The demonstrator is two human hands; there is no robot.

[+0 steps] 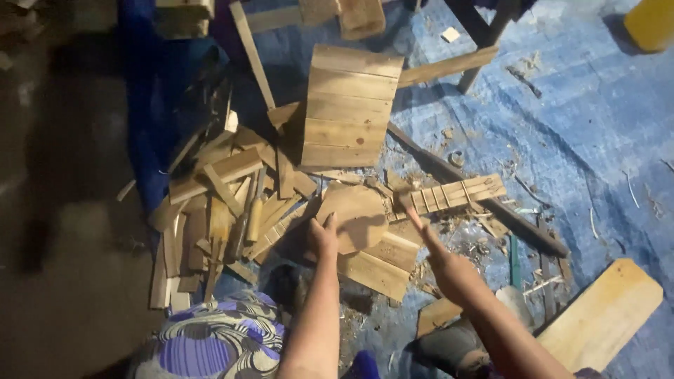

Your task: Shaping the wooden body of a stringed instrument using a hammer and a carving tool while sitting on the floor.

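Head view: hands (323,235) (449,270) open, empty, over round wooden piece (358,214) amid scrap planks (232,203).

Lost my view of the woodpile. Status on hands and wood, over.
Left hand on round wooden piece. Right hand pointing toward slatted strip. Scrap pile crowds left.

No packages, labels, signs, screens visible

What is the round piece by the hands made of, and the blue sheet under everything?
The round piece looks like bare, unpainted wood: pale tan and matte, like the planks around it. The blue sheet seems a woven plastic tarp: wrinkled, slightly shiny.
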